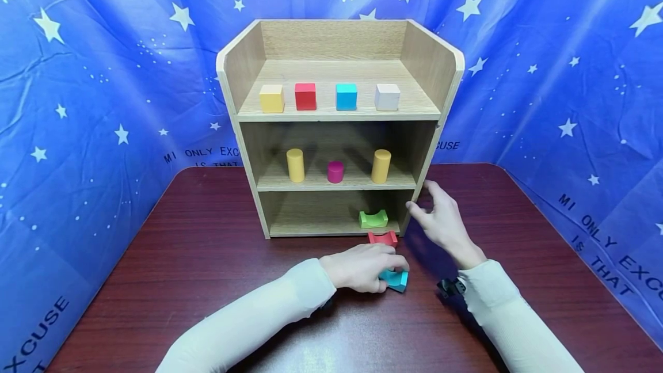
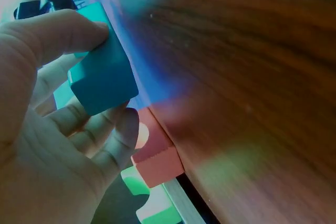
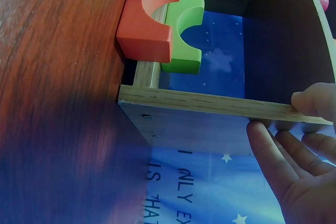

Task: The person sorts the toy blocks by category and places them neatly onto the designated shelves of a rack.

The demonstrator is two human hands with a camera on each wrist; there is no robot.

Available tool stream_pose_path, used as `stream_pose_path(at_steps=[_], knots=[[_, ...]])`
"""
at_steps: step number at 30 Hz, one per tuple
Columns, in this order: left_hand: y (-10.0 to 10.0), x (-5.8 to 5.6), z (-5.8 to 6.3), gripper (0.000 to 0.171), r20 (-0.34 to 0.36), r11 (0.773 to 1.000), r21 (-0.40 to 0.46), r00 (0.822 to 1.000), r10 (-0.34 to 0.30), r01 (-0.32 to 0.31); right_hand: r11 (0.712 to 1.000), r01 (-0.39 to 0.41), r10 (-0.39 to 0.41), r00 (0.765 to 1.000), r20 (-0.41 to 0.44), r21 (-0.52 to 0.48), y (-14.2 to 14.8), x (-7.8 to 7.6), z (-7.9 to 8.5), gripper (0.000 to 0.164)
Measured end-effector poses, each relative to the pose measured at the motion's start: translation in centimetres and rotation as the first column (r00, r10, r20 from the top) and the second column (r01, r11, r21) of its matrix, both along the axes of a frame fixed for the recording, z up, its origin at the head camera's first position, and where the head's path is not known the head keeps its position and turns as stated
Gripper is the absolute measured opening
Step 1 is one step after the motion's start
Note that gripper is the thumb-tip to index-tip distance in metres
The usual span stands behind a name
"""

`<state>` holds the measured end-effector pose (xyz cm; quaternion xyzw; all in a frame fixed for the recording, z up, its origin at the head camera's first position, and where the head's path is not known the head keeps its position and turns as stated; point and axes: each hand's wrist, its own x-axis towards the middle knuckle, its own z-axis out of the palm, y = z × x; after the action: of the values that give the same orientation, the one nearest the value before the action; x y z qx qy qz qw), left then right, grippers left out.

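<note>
My left hand [image 1: 362,266] pinches a blue arch block [image 1: 397,281] with a curved notch, thumb on one side and fingers on the other, low over the table in front of the shelf. In the left wrist view the blue block [image 2: 105,74] shows large between thumb and fingers. Just behind it a red arch block [image 1: 383,239] sits at the shelf's bottom front edge. A green arch block [image 1: 373,220] stands on the bottom board. My right hand [image 1: 446,224] grips the front edge of the right side panel [image 3: 210,106], thumb opposite the fingers.
The wooden shelf [image 1: 336,115] stands at the table's back. Several coloured cubes, including a red cube [image 1: 305,98], line its top board. On the middle board a magenta cylinder [image 1: 335,172] stands between two yellow cylinders. A blue star-patterned curtain [image 1: 103,73] surrounds the dark red table [image 1: 155,281].
</note>
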<state>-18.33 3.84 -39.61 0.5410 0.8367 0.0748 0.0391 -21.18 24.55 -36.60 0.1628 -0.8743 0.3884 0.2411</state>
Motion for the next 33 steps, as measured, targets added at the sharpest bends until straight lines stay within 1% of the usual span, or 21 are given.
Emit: stream_pose_path(at_steps=[7, 13, 23, 27, 33], knots=[[-0.6, 0.2, 0.2, 0.046, -0.024, 1.000, 0.017, 1.000, 0.004, -0.003, 1.000, 0.015, -0.015, 1.000, -0.009, 0.002, 0.1, 0.0, -0.1, 0.037], [-1.4, 0.3, 0.6, 0.047, -0.007, 1.000, 0.021, 1.000, 0.016, -0.016, 1.000, 0.010, -0.010, 1.000, -0.008, -0.005, 0.1, -0.1, -0.1, 0.037], [-2.8, 0.1, 1.2, 0.046, -0.032, 0.997, 0.062, 0.999, 0.038, -0.036, 1.000, 0.024, -0.024, 1.000, -0.015, 0.011, 0.1, -0.1, 0.0, 0.038], [-3.4, 0.0, 1.5, 0.045, -0.041, 0.996, 0.077, 0.998, 0.045, -0.042, 1.000, 0.013, -0.013, 1.000, -0.003, 0.002, 0.1, -0.1, -0.1, 0.039], [-4.4, -0.2, 1.7, 0.043, -0.046, 0.993, 0.109, 0.998, 0.054, -0.048, 1.000, 0.026, -0.026, 1.000, 0.007, 0.012, 0.1, -0.1, -0.1, 0.040]])
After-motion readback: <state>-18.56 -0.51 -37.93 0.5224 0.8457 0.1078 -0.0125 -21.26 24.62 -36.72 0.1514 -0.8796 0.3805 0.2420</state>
